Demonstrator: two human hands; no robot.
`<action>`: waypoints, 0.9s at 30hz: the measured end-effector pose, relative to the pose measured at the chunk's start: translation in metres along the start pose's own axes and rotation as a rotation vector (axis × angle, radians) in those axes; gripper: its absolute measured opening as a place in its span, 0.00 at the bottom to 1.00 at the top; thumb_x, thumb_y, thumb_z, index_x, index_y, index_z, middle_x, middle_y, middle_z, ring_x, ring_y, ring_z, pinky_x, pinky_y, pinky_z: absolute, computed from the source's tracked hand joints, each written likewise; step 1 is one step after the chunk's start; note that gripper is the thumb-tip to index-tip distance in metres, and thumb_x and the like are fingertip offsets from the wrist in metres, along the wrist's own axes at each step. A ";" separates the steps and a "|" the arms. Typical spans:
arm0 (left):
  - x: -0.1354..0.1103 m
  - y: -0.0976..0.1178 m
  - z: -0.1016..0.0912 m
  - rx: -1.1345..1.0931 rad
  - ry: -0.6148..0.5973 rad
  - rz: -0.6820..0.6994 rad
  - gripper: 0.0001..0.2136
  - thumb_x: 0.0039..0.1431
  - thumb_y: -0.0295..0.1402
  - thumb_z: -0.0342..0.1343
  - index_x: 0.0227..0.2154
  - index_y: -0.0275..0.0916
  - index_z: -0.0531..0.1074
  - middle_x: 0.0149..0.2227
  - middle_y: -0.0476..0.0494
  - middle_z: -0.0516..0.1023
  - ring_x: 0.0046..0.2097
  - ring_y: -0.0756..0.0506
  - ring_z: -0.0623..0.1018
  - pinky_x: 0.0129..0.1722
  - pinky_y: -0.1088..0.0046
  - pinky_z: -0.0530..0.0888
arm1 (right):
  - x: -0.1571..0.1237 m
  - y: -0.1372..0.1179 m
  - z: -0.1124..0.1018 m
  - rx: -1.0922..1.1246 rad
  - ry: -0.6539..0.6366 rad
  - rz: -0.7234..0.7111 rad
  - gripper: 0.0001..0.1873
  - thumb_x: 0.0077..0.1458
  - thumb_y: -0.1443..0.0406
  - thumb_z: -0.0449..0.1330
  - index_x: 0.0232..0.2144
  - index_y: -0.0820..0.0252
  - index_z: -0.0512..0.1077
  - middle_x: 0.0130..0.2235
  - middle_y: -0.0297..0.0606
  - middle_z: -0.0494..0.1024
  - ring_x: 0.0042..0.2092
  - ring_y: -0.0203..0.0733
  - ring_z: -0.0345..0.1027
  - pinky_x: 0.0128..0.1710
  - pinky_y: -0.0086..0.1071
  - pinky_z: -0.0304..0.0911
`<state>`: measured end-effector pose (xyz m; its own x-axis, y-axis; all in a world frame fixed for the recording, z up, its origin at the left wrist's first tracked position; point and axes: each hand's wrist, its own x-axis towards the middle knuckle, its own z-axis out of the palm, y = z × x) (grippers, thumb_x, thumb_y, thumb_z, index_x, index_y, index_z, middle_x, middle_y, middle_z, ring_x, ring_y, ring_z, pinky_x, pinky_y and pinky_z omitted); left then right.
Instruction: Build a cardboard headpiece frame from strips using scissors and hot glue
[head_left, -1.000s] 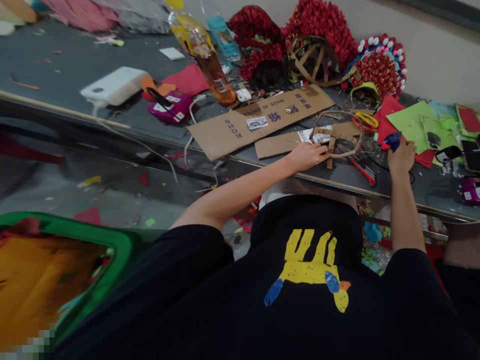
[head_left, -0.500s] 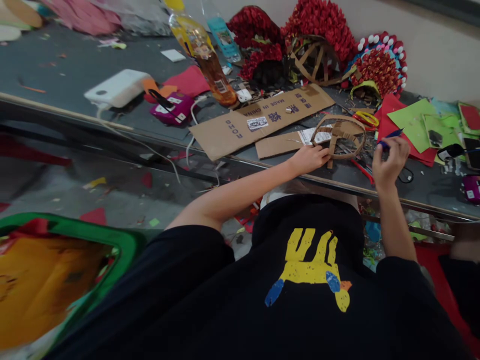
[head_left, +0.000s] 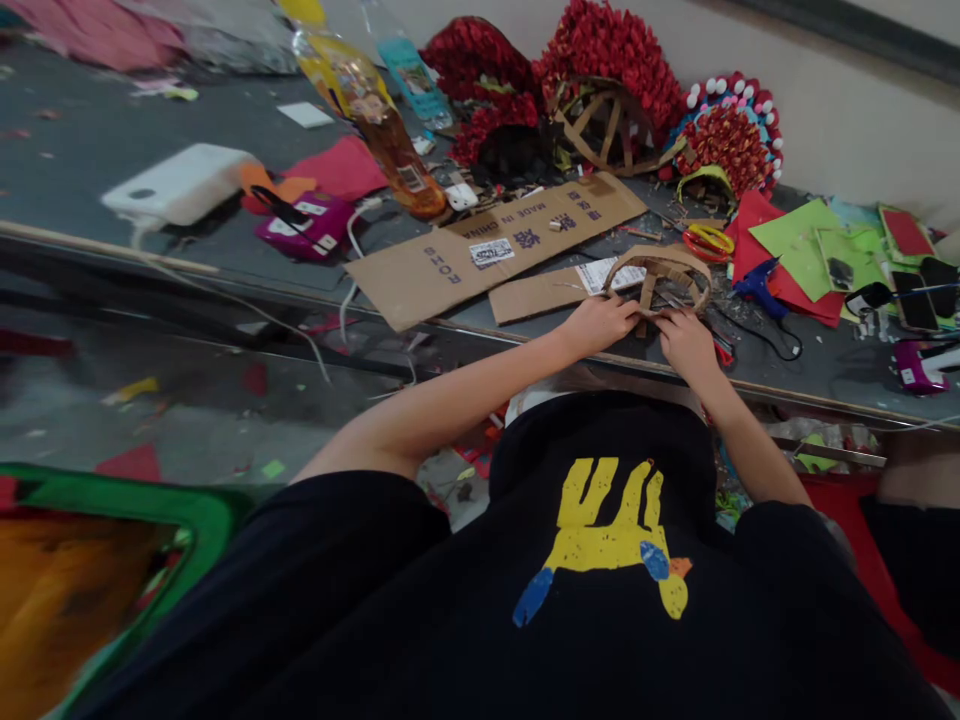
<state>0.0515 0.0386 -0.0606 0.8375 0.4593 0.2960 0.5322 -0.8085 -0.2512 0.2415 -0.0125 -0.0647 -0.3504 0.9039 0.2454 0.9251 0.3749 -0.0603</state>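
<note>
My left hand pinches the near edge of a cardboard ring frame, a hoop of brown strips with cross strips inside. From the other side my right hand grips the same near edge, its fingertips almost meeting those of the left. A blue glue gun lies on red paper to the right of the hands, its black cord curling along the table. Left of the ring lie a short cardboard strip and a long printed cardboard piece. Scissors with yellow handles rest just behind the ring.
Red petal-covered pieces stand against the wall, beside a tilted bottle of brown liquid. A white box with a cable and a purple device sit at left. Green paper lies at right. A green-rimmed bin stands on the littered floor.
My right hand has let go of the blue glue gun, which now lies on the red paper. It has moved left onto the cardboard ring. The view has shifted slightly right.
</note>
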 end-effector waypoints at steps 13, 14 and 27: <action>-0.003 0.004 0.001 -0.025 -0.059 -0.080 0.14 0.64 0.26 0.45 0.46 0.34 0.73 0.46 0.36 0.74 0.38 0.45 0.76 0.25 0.71 0.66 | -0.001 -0.011 0.006 -0.037 0.002 0.017 0.23 0.61 0.72 0.44 0.54 0.62 0.69 0.55 0.48 0.72 0.56 0.52 0.60 0.53 0.44 0.62; -0.003 0.005 0.000 -0.027 -0.058 -0.075 0.14 0.64 0.26 0.45 0.46 0.34 0.73 0.46 0.36 0.74 0.38 0.45 0.76 0.25 0.71 0.66 | -0.001 -0.011 0.005 -0.035 -0.003 0.022 0.23 0.61 0.72 0.44 0.54 0.62 0.69 0.55 0.47 0.72 0.56 0.51 0.61 0.53 0.43 0.62; 0.001 0.011 -0.007 -0.082 -0.186 -0.111 0.16 0.64 0.24 0.42 0.47 0.31 0.73 0.49 0.36 0.73 0.44 0.43 0.75 0.31 0.69 0.70 | 0.006 -0.017 -0.002 -0.099 -0.133 0.074 0.22 0.61 0.73 0.44 0.53 0.67 0.69 0.55 0.46 0.73 0.56 0.47 0.61 0.52 0.35 0.62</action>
<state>0.0578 0.0276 -0.0564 0.7871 0.6005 0.1409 0.6165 -0.7732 -0.1486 0.2238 -0.0138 -0.0602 -0.2906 0.9501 0.1131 0.9568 0.2898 0.0241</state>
